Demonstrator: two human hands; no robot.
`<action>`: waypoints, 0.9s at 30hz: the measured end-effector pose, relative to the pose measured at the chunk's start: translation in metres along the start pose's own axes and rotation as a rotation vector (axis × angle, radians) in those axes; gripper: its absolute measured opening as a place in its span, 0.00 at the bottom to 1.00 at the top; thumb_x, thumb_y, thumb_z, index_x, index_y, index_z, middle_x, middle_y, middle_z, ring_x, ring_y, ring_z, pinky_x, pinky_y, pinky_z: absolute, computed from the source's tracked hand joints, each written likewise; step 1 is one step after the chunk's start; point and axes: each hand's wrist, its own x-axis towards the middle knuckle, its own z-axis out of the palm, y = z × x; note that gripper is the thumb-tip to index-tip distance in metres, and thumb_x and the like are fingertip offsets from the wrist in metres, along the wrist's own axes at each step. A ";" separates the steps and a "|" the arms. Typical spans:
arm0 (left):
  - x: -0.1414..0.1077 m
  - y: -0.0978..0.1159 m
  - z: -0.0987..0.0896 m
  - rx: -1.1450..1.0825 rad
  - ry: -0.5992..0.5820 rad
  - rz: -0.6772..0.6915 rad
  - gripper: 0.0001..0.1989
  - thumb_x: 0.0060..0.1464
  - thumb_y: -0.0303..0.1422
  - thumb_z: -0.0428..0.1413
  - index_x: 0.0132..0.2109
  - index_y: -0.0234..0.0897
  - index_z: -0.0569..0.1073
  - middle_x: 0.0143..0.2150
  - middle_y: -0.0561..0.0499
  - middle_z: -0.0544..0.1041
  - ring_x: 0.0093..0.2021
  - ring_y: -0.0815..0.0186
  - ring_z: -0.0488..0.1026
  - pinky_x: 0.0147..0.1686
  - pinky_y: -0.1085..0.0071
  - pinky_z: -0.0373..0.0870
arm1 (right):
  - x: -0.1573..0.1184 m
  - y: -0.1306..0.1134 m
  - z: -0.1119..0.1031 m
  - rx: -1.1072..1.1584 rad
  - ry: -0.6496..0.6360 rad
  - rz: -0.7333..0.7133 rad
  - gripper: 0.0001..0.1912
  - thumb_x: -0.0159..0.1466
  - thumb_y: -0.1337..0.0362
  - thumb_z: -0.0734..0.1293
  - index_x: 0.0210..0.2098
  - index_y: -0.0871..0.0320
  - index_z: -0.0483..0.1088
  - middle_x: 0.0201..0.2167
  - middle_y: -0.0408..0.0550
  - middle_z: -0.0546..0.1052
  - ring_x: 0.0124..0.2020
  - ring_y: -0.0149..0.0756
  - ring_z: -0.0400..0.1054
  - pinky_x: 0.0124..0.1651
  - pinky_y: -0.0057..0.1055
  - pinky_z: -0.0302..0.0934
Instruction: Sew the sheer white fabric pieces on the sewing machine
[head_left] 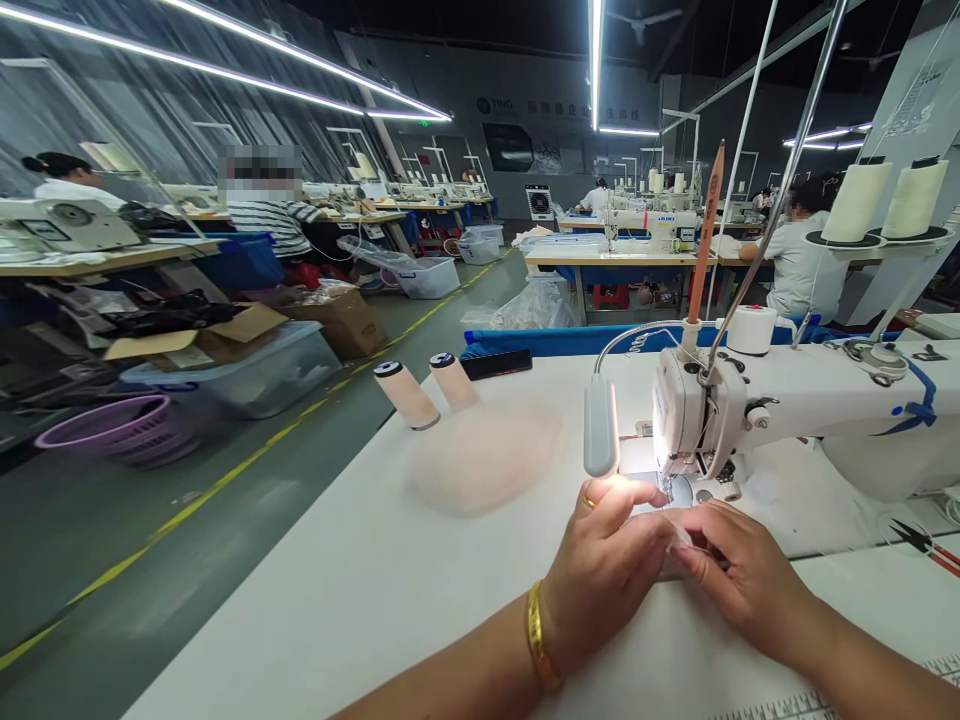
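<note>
Just in front of the needle of the white sewing machine (pixel 686 420), my left hand (pixel 611 560) and my right hand (pixel 750 575) come together. Between their fingertips is a small piece of thin, pale fabric (pixel 679 537), pinched from both sides. My left index finger stretches close to the needle area; a gold bracelet and a ring are on that arm and hand. Most of the fabric is hidden by the fingers. A lit grey lamp (pixel 600 430) hangs left of the machine head. Farther left lies a blurred, pale pink heap of sheer material (pixel 486 455).
Two pink thread cones (pixel 407 396) and a dark phone-like object (pixel 497 364) sit at the table's far left edge. Red-handled scissors (pixel 926 545) lie at the right. A ruler (pixel 795 706) is along the near edge. Other people sit at machines beyond.
</note>
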 end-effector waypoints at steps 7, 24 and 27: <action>0.004 0.000 -0.002 -0.062 -0.079 -0.014 0.10 0.64 0.23 0.50 0.38 0.40 0.72 0.41 0.52 0.83 0.40 0.65 0.78 0.47 0.65 0.68 | -0.004 -0.002 0.000 0.000 0.079 0.074 0.05 0.74 0.59 0.62 0.45 0.51 0.69 0.32 0.43 0.75 0.29 0.36 0.68 0.31 0.32 0.64; 0.003 -0.002 0.000 -0.138 -0.094 -0.016 0.10 0.65 0.21 0.50 0.42 0.41 0.72 0.41 0.54 0.84 0.40 0.65 0.78 0.48 0.65 0.66 | -0.004 -0.003 0.001 0.013 0.116 0.030 0.05 0.75 0.62 0.62 0.43 0.50 0.69 0.32 0.41 0.76 0.28 0.35 0.66 0.31 0.30 0.61; 0.003 -0.001 0.000 -0.144 -0.091 -0.012 0.10 0.64 0.21 0.50 0.42 0.41 0.71 0.41 0.55 0.83 0.40 0.66 0.78 0.48 0.65 0.66 | -0.002 -0.004 -0.001 0.005 0.132 0.008 0.05 0.75 0.63 0.62 0.42 0.50 0.69 0.31 0.40 0.75 0.28 0.34 0.67 0.32 0.30 0.61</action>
